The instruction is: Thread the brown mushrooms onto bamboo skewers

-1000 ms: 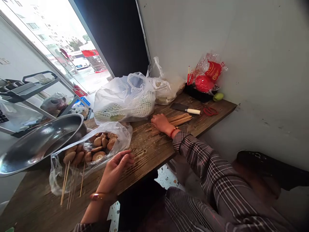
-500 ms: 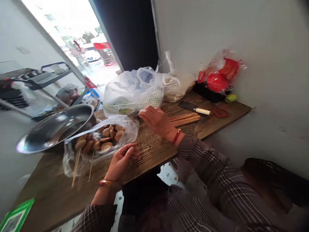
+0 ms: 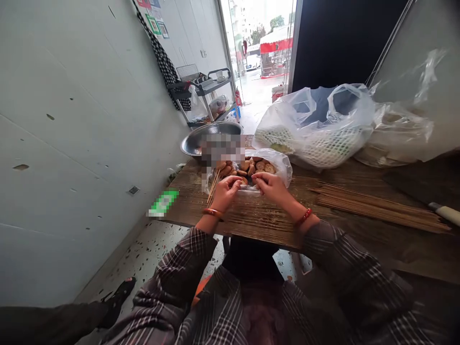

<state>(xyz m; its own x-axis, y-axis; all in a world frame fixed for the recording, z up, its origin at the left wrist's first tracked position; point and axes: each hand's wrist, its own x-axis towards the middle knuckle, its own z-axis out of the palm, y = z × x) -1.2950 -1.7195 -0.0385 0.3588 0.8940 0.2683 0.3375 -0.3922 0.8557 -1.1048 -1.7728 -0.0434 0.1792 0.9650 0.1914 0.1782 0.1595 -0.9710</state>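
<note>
Both my hands are in front of a clear plastic bag (image 3: 283, 165) of brown mushrooms (image 3: 264, 166), at the near edge of its opening. My left hand (image 3: 225, 192) has thumb and fingertips drawn together; what they pinch, if anything, is too small to make out. Facing it a short gap away, my right hand (image 3: 272, 187) is also closed in a pinch, its contents unclear. A few thin wooden skewers (image 3: 212, 189) slant out from the mushrooms on the left, beside my left hand. Off to the right, a bundle of skewers (image 3: 373, 206) lies on the wooden table (image 3: 266, 223).
A metal basin (image 3: 190, 143) stands behind the mushrooms, partly blurred out. Large plastic bags (image 3: 316, 134) fill the table's back right. A knife handle (image 3: 447, 213) shows at the right edge. On the left corner lies a green card (image 3: 164, 203); another person's foot (image 3: 124, 290) is below.
My view has swung left. My right hand has come from near the skewer bundle to the mushroom bag, close to my left hand. My left hand is now at the bag's edge too.
</note>
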